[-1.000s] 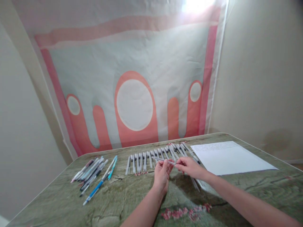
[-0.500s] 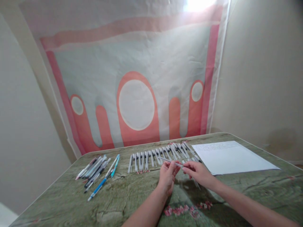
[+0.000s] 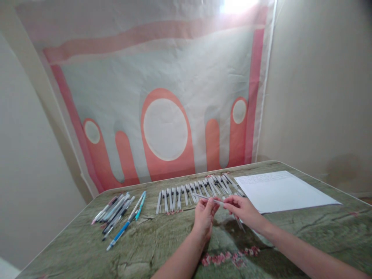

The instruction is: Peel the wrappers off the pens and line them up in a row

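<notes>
Over the front middle of the table, my left hand (image 3: 204, 217) pinches a slim, pale translucent pen (image 3: 200, 196) between thumb and fingers. Its far end sticks out to the left. The fingers of my right hand (image 3: 242, 209) are closed on the pen's other end, so it spans both hands. Beneath the right hand another clear stick-like piece (image 3: 240, 223) shows; most of it is hidden. Just beyond my hands lies a long row of clear pens (image 3: 178, 195) with dark grips, side by side, its right end partly covered by my right hand.
A heap of assorted pens (image 3: 114, 213) lies on the left, beside a blue pen (image 3: 118, 237) and a turquoise pen (image 3: 140, 206). To the right is a white paper sheet (image 3: 287, 195) with writing along its top. The wood-patterned table (image 3: 162, 240) ends near a hanging cloth (image 3: 122, 85).
Both hands stay on the pen in almost the same pose. The whole view has shifted slightly, with little else different.
</notes>
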Motion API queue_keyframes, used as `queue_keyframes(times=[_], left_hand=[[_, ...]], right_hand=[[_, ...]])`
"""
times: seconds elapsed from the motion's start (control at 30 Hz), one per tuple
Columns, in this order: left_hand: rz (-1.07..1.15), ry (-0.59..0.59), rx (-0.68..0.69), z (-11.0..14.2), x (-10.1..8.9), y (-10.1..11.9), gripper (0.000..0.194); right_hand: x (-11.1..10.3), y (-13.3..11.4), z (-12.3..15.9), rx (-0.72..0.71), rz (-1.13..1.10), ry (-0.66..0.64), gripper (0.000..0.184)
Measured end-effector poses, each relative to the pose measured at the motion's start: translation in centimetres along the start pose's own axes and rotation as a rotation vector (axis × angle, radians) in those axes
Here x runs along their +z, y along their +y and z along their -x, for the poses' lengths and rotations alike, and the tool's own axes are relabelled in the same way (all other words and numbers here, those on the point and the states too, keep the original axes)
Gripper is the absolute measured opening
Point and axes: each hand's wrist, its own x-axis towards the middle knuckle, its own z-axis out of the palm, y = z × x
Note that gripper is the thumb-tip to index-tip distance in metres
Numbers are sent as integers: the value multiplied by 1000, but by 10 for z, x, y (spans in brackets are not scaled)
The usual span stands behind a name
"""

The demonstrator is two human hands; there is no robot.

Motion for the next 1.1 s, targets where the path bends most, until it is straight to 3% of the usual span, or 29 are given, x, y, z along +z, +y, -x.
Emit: queue_keyframes(times=[0.23,0.37,0.53,0.7,0.77,0.83,1.0,1.1], left_hand=[[-8,2,14,-1,-2,4,27],[-12,22,19,-2,-2,3,28],[3,196,143,-17,-13,16,26],[-27,414,358,-33,-31,36,25],[-70,450,386,-33,-33,36,25],[-105,413,340,-30,-29,30,27],[-140,224,68,-11,-9,10,33],[-154,201,11,-3,-2,5,35]], right_hand=[[1,1,3,34,120,-16,34],[-2,2,2,-20,183,-26,29],[-10,10,-2,-69,294,-70,26],[-14,15,-5,-76,363,-4,26],[-13,13,-5,-51,346,20,26],[-11,8,-3,-20,308,37,27],[-4,-7,3,26,214,24,29],[0,-8,5,17,217,-4,28]])
